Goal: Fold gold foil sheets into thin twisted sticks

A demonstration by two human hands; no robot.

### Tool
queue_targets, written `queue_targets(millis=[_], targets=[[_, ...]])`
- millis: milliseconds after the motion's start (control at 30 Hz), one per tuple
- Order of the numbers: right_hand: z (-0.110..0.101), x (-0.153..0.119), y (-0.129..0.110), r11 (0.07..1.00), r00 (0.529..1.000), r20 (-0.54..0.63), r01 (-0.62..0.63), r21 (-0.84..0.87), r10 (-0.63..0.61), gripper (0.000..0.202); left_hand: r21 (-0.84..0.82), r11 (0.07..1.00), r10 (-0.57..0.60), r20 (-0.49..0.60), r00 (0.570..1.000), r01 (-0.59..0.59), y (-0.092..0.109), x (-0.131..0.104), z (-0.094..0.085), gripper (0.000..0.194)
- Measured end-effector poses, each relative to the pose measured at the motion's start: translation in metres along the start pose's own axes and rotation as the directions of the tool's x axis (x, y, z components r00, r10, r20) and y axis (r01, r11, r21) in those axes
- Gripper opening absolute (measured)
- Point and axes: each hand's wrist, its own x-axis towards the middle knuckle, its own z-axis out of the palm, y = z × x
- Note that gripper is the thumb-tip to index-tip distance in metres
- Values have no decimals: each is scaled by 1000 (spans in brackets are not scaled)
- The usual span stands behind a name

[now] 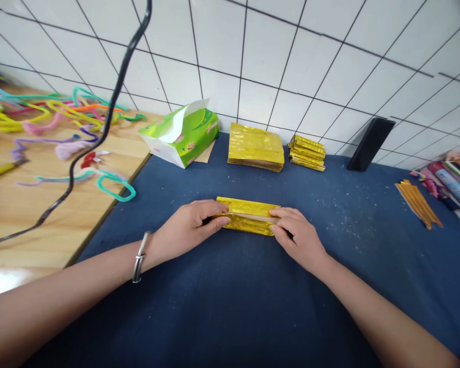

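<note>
A gold foil sheet [249,207], folded lengthwise with a pale strip showing along its middle, lies on the dark blue cloth. My left hand [195,222] pinches its left end between thumb and fingers. At the other end, my right hand [297,235] grips it the same way. Behind it sit a flat stack of gold sheets [256,145] and a smaller bundle of folded gold strips [307,152]. Some folded gold pieces [417,203] rest on the cloth at the right.
A green tissue pack [191,135] and a black phone [371,144] stand near the tiled wall. Colourful fuzzy wires [117,186] cover the wooden surface [7,204] at left. A black cable [118,84] crosses the upper left. Books [454,189] lie at far right.
</note>
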Motion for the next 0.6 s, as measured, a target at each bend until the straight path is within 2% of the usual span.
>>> queue_targets(millis=[133, 300, 600], targets=[[2, 6, 1, 1000, 999, -37, -11, 11, 12, 20, 110, 993, 37, -36, 999, -33, 3, 2, 2, 20], [4, 10, 2, 1000, 998, -52, -22, 10, 23, 19, 204, 978, 56, -32, 998, -49, -2, 4, 4, 18], [7, 12, 2, 999, 998, -32, -47, -14, 47, 15, 218, 975, 59, -30, 998, -51, -3, 4, 5, 13]])
